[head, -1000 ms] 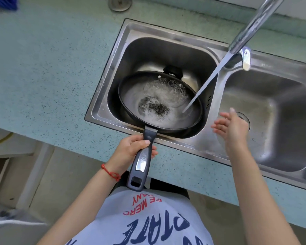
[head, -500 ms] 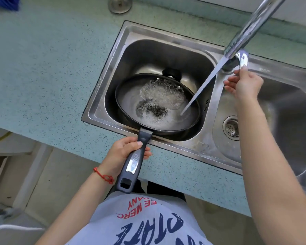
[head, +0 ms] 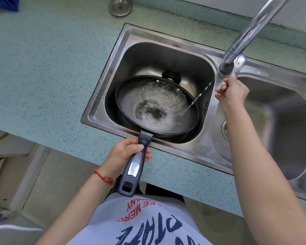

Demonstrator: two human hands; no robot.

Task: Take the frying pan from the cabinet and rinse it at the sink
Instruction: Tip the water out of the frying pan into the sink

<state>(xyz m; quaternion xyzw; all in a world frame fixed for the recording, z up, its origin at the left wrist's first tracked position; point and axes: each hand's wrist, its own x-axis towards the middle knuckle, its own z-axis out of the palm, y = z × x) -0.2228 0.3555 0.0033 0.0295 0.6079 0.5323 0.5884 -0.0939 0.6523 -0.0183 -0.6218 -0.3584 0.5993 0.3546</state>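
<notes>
A black frying pan (head: 131, 101) with water pooled in it sits over the left basin of the steel double sink (head: 124, 41). My left hand (head: 125, 154) grips its dark handle (head: 133, 167) at the counter's front edge. My right hand (head: 231, 92) is raised to the faucet lever (head: 239, 63), fingers closed on it. From the chrome faucet spout (head: 254, 30) only a thin broken trickle of water (head: 198, 97) falls into the pan's right side.
A pot lid with a black knob (head: 171, 76) lies in the left basin behind the pan. The right basin has a drain strainer (head: 225, 129). A round metal cap (head: 120, 6) sits on the speckled teal counter (head: 42, 68). An open cabinet is at lower left.
My right hand rose from over the right basin to the faucet lever and closed on it. The steady stream has thinned to a broken trickle. The pan stays held in place.
</notes>
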